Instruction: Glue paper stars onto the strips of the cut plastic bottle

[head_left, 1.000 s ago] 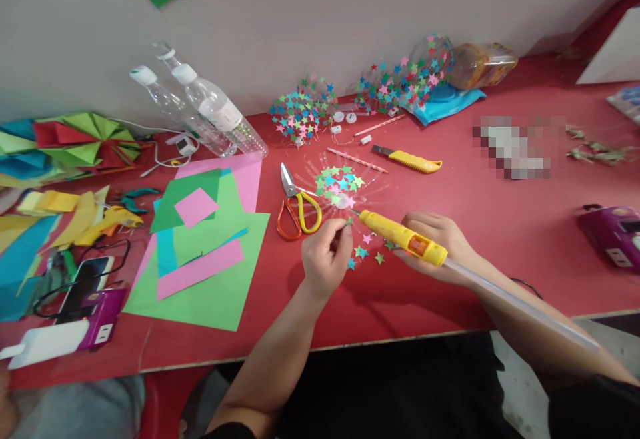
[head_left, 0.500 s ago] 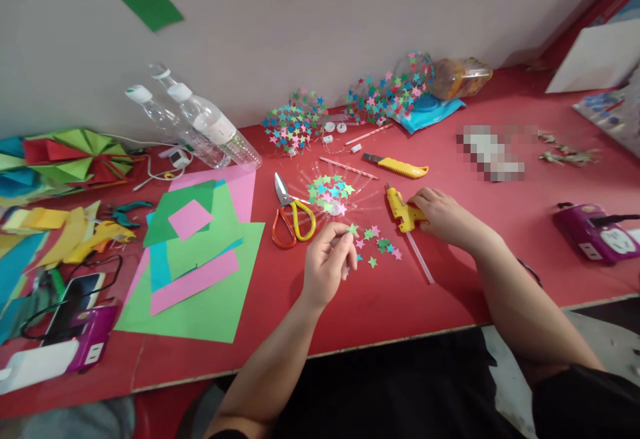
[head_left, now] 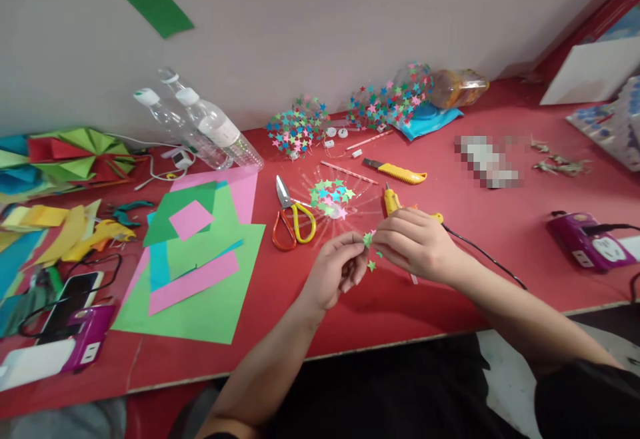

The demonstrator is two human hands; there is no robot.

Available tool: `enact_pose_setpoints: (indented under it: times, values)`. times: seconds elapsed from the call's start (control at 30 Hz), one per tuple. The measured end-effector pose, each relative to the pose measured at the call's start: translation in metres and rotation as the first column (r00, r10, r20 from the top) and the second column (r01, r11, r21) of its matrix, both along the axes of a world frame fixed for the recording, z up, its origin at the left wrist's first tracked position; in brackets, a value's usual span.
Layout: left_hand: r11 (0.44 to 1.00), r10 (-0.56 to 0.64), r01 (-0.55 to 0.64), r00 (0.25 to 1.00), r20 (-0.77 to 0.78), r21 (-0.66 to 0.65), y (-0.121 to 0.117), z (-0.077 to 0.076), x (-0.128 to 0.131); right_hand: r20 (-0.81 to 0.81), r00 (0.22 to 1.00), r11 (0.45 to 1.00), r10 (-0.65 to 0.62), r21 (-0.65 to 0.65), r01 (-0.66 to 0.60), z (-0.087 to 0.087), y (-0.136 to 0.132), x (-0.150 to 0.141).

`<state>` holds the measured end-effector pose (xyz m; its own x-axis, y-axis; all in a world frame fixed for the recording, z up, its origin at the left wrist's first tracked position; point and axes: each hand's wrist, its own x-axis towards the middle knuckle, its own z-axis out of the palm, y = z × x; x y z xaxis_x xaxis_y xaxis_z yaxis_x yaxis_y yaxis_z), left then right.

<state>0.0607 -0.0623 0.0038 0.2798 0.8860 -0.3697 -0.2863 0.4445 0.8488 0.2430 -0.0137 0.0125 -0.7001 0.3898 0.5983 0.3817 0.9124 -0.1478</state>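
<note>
My left hand and my right hand meet over the red table, fingertips pinched together on a small green paper star. A loose green star lies just below them. The yellow glue gun rests on the table behind my right hand, its black cord trailing right. A clear fan of plastic strips covered with coloured stars lies just beyond the hands.
Orange-and-yellow scissors lie left of the stars. A yellow box cutter, star-covered decorations, water bottles, coloured paper sheets, a phone and purple power strips surround the spot.
My right hand set the glue gun down on the table and moved left to join my left hand on the green star.
</note>
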Motion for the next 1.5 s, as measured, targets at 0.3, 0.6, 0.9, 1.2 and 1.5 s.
enact_pose_setpoints:
  times: [0.3, 0.6, 0.9, 1.2, 1.5]
  values:
    - [0.989, 0.079, -0.056, 0.983, -0.165, 0.140, 0.000, 0.002, -0.003, -0.095, 0.995, 0.981, -0.011, -0.192, -0.007, 0.007, 0.019, -0.003]
    - [0.993, 0.002, 0.022, 0.978, -0.209, 0.112, -0.006, 0.002, 0.004, -0.065, 0.992, 0.624, -0.106, -0.782, 0.016, -0.005, 0.051, -0.012]
    - [0.998, 0.026, -0.018, 0.991, -0.132, 0.065, 0.003, -0.005, -0.003, -0.122, 0.988, 0.622, -0.092, -0.782, -0.039, -0.006, 0.052, -0.017]
    - [0.981, 0.096, -0.038, 0.946, -0.309, 0.190, 0.003, -0.019, -0.006, -0.087, 0.990, 0.859, 0.109, -0.492, -0.138, -0.018, 0.057, -0.021]
    - [0.941, 0.189, -0.012, 0.848, -0.495, 0.338, 0.005, -0.028, -0.008, -0.108, 0.982, 0.885, 0.152, -0.427, -0.184, -0.023, 0.054, -0.024]
